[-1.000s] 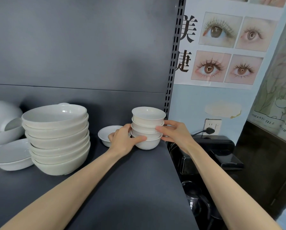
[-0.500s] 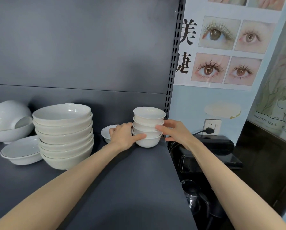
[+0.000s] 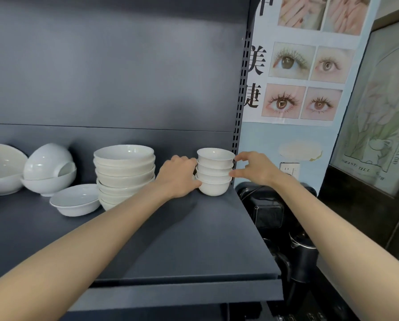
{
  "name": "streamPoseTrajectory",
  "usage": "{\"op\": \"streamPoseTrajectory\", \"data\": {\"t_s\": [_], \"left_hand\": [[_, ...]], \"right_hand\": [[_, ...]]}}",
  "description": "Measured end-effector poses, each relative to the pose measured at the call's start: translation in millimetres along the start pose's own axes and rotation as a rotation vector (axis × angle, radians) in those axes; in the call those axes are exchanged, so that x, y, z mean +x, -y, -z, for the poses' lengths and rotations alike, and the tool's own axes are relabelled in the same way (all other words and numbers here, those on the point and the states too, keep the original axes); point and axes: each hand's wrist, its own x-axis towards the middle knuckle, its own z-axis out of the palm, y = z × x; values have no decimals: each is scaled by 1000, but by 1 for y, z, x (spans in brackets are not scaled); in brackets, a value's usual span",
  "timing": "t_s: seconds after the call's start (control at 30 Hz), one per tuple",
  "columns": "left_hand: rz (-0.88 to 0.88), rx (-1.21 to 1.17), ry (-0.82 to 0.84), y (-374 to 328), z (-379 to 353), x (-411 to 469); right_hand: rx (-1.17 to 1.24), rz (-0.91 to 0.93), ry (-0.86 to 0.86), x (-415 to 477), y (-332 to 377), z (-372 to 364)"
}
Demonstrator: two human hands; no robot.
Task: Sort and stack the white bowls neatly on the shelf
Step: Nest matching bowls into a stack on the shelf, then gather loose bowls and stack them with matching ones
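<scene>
small bowl stack (image 3: 214,172) at shelf (image 3: 194,239) back right corner, left hand (image 3: 177,177) curled round left side, right hand (image 3: 254,169) pinching right side, bare surface toward front edge

A stack of four small bowls (image 3: 214,172) stands at the back right corner of the dark shelf (image 3: 194,239). The left hand (image 3: 177,174) wraps the stack's left side, thumb under the lowest bowl. The right hand (image 3: 254,169) curls against its right side, fingertips touching. Near the back, toward the middle, stands a taller stack of larger bowls (image 3: 124,172). A shallow bowl (image 3: 76,200) sits just beside that stack, toward the left edge.
</scene>
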Motion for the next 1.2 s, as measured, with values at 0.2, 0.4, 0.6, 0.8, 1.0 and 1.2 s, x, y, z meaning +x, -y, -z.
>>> {"op": "streamPoseTrajectory", "data": {"t_s": [0.2,0.4,0.6,0.8,1.0,1.2], "left_hand": [[-115,125,-117,33,66,-40],[-130,163,-171,93,108,-95],[-58,187,-155,148,137,-147],[62,265,-176,194,173,-187],[214,267,-196,235,187,-233],[300,298,-117,276,170,-274]], "right_hand": [[-143,59,-74,-29,65,6],[-222,131,-120,-61,135,-15],[-276,223,-51,-76,205,-40],[-242,344,-37,-71,267,-60],[-203,447,16,-68,305,-97],[-153,505,108,-61,338,-150]]}}
